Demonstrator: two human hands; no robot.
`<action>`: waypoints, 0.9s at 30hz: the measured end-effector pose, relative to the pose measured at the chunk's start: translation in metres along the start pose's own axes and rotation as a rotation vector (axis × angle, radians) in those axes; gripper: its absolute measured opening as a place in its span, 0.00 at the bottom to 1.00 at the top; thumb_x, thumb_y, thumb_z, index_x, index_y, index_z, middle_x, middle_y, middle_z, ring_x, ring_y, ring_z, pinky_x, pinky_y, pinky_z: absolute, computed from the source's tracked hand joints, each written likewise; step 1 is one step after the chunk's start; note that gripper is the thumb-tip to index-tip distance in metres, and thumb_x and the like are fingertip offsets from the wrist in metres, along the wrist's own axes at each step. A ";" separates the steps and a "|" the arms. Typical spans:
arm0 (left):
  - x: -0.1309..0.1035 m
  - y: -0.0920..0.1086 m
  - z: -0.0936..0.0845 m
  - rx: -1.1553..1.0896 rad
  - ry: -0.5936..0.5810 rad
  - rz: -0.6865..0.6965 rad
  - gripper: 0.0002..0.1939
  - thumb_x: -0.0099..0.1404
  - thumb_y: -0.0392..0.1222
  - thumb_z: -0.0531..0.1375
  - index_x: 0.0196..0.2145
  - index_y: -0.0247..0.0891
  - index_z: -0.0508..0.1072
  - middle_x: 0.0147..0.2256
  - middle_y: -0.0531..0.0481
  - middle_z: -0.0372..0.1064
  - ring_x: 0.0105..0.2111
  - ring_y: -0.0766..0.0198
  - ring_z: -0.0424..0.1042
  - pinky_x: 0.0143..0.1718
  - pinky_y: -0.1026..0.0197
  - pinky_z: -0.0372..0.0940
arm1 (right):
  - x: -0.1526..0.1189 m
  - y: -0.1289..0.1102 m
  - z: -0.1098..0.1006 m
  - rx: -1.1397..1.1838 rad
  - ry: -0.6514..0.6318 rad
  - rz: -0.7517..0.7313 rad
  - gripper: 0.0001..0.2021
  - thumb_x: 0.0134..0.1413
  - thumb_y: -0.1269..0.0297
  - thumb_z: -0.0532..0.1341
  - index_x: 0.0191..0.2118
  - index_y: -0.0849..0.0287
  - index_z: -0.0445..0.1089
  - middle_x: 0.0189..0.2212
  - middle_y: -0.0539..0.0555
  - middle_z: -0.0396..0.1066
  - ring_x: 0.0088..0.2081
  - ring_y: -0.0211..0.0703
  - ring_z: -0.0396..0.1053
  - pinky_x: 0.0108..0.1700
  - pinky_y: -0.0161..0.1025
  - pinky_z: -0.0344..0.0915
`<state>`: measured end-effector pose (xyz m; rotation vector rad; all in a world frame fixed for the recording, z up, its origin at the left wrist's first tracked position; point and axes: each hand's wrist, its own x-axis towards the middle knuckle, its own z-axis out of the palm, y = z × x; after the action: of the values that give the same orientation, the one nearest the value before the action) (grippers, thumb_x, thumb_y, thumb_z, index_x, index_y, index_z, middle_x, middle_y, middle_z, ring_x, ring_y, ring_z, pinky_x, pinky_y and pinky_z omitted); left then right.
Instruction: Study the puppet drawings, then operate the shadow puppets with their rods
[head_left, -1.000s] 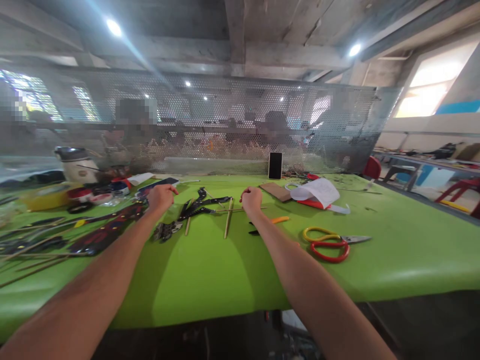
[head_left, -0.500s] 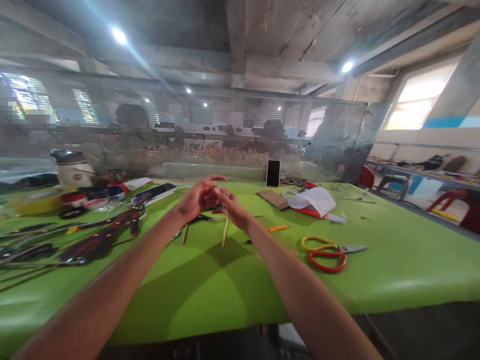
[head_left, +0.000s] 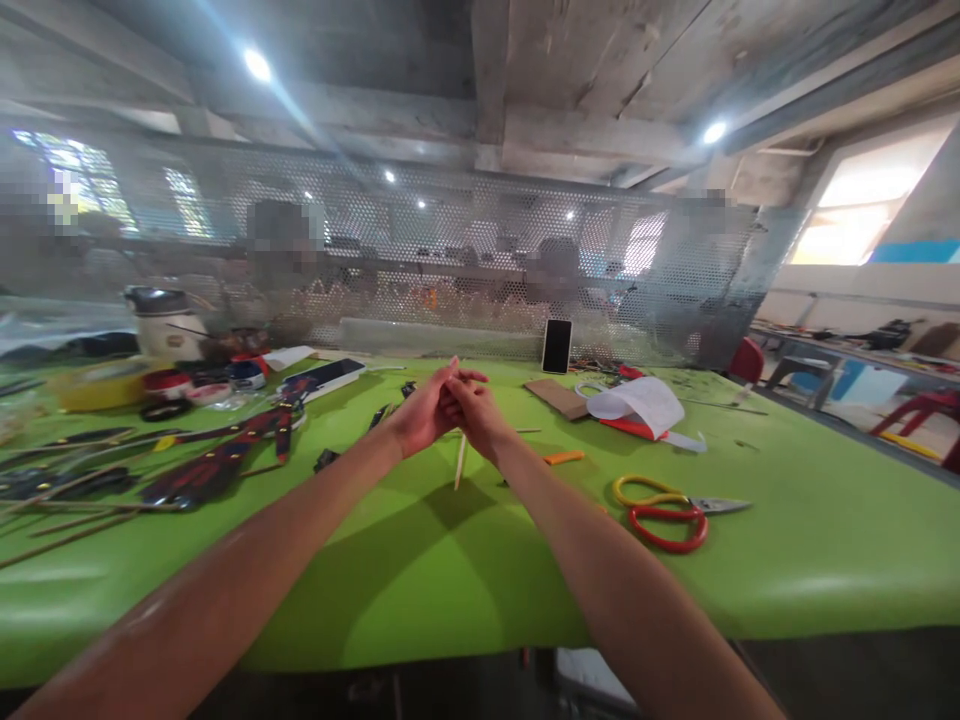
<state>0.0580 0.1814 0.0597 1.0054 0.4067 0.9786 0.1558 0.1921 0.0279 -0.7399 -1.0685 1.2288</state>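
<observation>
In the middle of the view my left hand (head_left: pixel 426 412) and my right hand (head_left: pixel 478 412) press together above the table, fingers curled against each other. Both are closed. Whatever may lie between the fingers is hidden or too small to make out. Just below the right hand a thin pale wooden stick (head_left: pixel 460 465) points toward me. Its upper end is hidden by the hand, so I cannot tell whether it is held or lies on the table. Small black pieces (head_left: pixel 327 459) lie by my left forearm. An orange-yellow strip (head_left: pixel 564 458) lies right of my right wrist.
Yellow-and-red-handled scissors (head_left: pixel 664 512) lie on the green tabletop (head_left: pixel 405 600) at right. Behind them are white paper (head_left: pixel 637 402) and brown cardboard (head_left: pixel 556 397). A phone (head_left: pixel 557 346) stands before the perforated metal screen (head_left: pixel 480 250). Dark red patterned pieces (head_left: pixel 217 460) and paint jars (head_left: pixel 166 385) fill the left.
My hands have closed more tightly together, and the left fingers that stretched out are now curled in. The left hand and forearm cover the left-hand stick. The view has shifted slightly left.
</observation>
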 end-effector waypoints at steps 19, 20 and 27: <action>-0.012 0.011 0.003 0.053 0.001 0.068 0.17 0.56 0.49 0.65 0.40 0.36 0.74 0.33 0.46 0.73 0.23 0.67 0.66 0.22 0.64 0.61 | -0.007 0.019 0.019 0.179 -0.020 0.072 0.22 0.43 0.47 0.71 0.24 0.57 0.61 0.21 0.45 0.64 0.22 0.32 0.59 0.24 0.31 0.59; -0.011 0.011 0.003 0.056 0.003 0.069 0.16 0.55 0.48 0.65 0.39 0.36 0.74 0.33 0.46 0.73 0.23 0.67 0.65 0.22 0.64 0.61 | -0.006 0.020 0.020 0.174 -0.004 0.068 0.22 0.43 0.48 0.71 0.24 0.57 0.61 0.21 0.45 0.64 0.22 0.32 0.59 0.24 0.31 0.60; 0.002 -0.008 -0.004 0.040 0.196 0.272 0.15 0.48 0.44 0.64 0.35 0.37 0.70 0.32 0.51 0.70 0.23 0.69 0.67 0.25 0.64 0.63 | -0.012 0.026 0.028 0.153 0.023 0.045 0.20 0.48 0.45 0.66 0.29 0.54 0.60 0.25 0.48 0.67 0.29 0.39 0.68 0.31 0.36 0.68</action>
<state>0.0599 0.1838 0.0513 1.0217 0.4609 1.3256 0.1201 0.1833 0.0111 -0.6611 -0.9319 1.3218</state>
